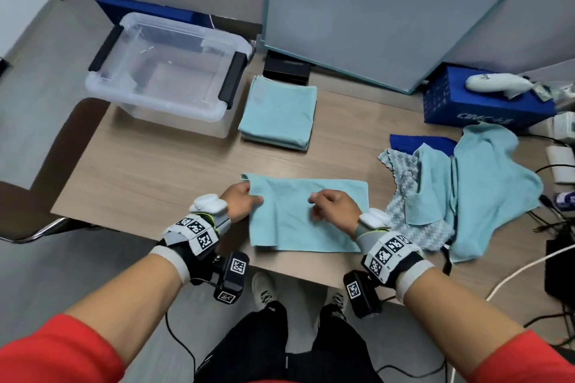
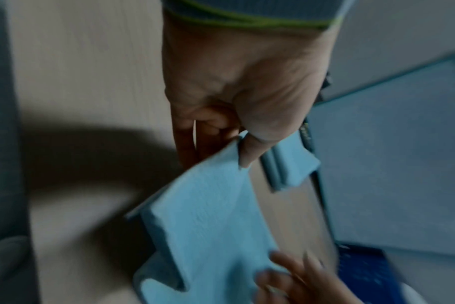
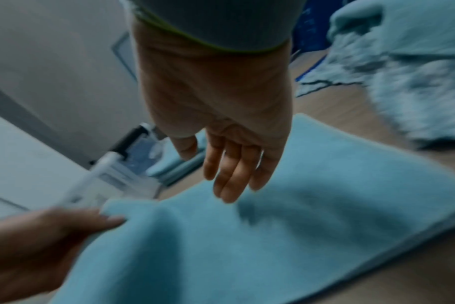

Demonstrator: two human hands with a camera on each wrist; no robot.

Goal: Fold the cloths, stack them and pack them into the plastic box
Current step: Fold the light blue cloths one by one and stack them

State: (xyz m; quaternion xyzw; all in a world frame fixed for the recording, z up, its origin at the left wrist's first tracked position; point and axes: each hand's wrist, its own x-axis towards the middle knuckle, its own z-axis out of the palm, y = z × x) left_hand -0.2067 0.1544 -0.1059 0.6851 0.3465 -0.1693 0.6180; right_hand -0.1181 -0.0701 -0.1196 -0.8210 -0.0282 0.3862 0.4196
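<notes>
Both hands were at the near edge of the table (image 1: 161, 165). Her or his left hand (image 1: 239, 200) pinched the left edge of a light blue cloth (image 1: 326, 227), thumb on top, lifting that side slightly. Over the cloth's middle the right hand (image 1: 334, 205) hovered with fingers loose and holding nothing, though the blur made it hard to say whether the fingertips brushed the fabric. It looked like a half-folded cloth awaiting its second fold; the next move would call for carrying the pinched edge across to meet the right side squarely. Off to the right lay a heap of unfolded cloths (image 1: 485, 183). Further back sat the stack of folded cloths (image 1: 278, 112), just beside the plastic box (image 1: 102, 84), which had no cloths in it.
</notes>
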